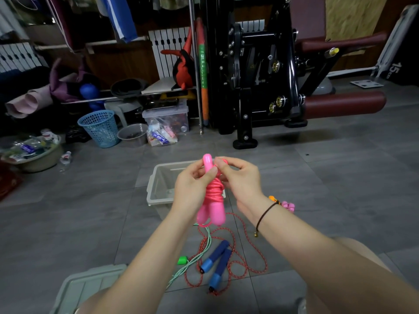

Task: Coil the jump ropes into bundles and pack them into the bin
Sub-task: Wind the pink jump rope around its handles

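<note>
Grey floor tiles [317,177] carry a pale translucent plastic bin [158,184]. Just above its near rim, a glossy pink plastic jump rope [213,193] hangs coiled round its own handles. Left hand [192,186] curls thumb and fingers round the upper handle; right hand [240,177] pinches the cord beside it. Nearer than the bin, a blue-handled red braided rope [217,261] lies loose.

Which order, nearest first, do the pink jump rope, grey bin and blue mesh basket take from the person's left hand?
1. pink jump rope, gripped in the left hand.
2. grey bin, on the floor just behind and below the hand.
3. blue mesh basket, far back left on the floor.
</note>
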`<state>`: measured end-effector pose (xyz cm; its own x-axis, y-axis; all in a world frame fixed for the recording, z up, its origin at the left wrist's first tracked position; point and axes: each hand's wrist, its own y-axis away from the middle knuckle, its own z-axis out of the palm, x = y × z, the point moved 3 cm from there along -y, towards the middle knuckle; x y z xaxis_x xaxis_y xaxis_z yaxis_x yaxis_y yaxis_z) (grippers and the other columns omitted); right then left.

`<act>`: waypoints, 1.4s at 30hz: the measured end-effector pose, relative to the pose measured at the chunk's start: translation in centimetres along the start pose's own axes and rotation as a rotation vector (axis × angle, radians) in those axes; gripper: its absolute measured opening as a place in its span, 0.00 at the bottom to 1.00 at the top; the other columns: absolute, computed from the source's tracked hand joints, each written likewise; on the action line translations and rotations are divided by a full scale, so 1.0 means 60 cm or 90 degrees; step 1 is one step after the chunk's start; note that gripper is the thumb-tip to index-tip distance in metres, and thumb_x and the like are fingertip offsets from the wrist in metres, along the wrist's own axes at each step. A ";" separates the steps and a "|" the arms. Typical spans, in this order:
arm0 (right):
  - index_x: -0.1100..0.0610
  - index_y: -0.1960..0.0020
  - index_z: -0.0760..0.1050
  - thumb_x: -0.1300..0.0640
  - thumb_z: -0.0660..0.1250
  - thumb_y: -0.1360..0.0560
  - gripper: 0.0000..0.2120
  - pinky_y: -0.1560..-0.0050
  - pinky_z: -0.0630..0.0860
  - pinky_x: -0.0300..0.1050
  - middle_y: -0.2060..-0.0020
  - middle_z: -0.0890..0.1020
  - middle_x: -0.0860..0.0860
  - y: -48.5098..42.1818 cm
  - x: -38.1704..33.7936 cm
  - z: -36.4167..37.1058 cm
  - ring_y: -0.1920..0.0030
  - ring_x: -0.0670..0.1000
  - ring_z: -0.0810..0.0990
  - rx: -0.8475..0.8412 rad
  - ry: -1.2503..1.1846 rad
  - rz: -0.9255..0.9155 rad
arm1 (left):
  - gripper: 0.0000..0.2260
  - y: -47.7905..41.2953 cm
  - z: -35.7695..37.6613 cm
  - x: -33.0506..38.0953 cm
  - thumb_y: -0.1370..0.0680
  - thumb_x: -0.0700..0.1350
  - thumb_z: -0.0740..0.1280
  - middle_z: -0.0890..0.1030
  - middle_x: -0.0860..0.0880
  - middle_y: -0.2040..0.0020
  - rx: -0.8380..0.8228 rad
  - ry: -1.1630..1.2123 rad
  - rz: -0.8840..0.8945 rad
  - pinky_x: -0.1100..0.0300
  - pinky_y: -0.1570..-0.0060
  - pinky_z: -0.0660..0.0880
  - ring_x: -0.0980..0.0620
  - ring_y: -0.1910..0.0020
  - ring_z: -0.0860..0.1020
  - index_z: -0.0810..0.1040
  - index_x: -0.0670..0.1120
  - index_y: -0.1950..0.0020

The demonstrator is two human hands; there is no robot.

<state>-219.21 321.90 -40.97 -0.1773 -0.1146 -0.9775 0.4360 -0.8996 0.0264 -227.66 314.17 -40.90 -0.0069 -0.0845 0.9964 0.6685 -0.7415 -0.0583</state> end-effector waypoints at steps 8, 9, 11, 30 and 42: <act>0.51 0.49 0.80 0.62 0.73 0.30 0.11 0.68 0.75 0.37 0.60 0.84 0.52 -0.002 -0.003 -0.004 0.71 0.43 0.78 -0.007 -0.059 0.012 | 0.06 0.015 0.023 -0.010 0.24 0.45 0.66 0.84 0.47 0.52 0.099 0.005 -0.006 0.38 0.46 0.76 0.44 0.52 0.82 0.80 0.51 0.48; 0.51 0.43 0.78 0.63 0.73 0.29 0.17 0.68 0.74 0.36 0.59 0.83 0.52 -0.002 -0.002 -0.005 0.72 0.42 0.76 -0.015 -0.073 0.020 | 0.08 0.017 0.026 -0.012 0.26 0.48 0.66 0.84 0.49 0.53 0.119 -0.006 -0.007 0.38 0.46 0.76 0.45 0.52 0.82 0.80 0.52 0.49; 0.53 0.36 0.72 0.63 0.72 0.29 0.23 0.69 0.74 0.35 0.62 0.80 0.54 -0.003 -0.001 -0.007 0.75 0.42 0.72 -0.029 -0.115 0.058 | 0.09 0.017 0.030 -0.011 0.29 0.52 0.65 0.84 0.51 0.55 0.138 -0.026 0.002 0.38 0.48 0.77 0.45 0.54 0.82 0.80 0.54 0.50; 0.62 0.60 0.78 0.60 0.68 0.26 0.07 0.65 0.75 0.35 0.72 0.77 0.50 -0.025 -0.039 -0.059 0.72 0.44 0.71 -0.126 -0.304 0.273 | 0.07 0.013 0.064 0.051 0.23 0.40 0.68 0.80 0.52 0.62 0.012 -0.145 0.209 0.72 0.69 0.72 0.64 0.69 0.76 0.79 0.50 0.48; 0.60 0.49 0.79 0.63 0.61 0.22 0.09 0.77 0.62 0.32 0.77 0.69 0.47 -0.010 -0.047 -0.056 0.77 0.42 0.64 -0.199 -0.348 0.290 | 0.06 0.014 0.074 0.054 0.25 0.44 0.69 0.84 0.56 0.56 0.017 -0.075 0.237 0.66 0.55 0.75 0.59 0.56 0.81 0.80 0.53 0.51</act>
<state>-216.01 324.16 -38.94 -0.2952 -0.7091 -0.6403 0.7843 -0.5626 0.2615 -223.83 316.24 -37.44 0.3233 -0.2663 0.9080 0.6287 -0.6567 -0.4165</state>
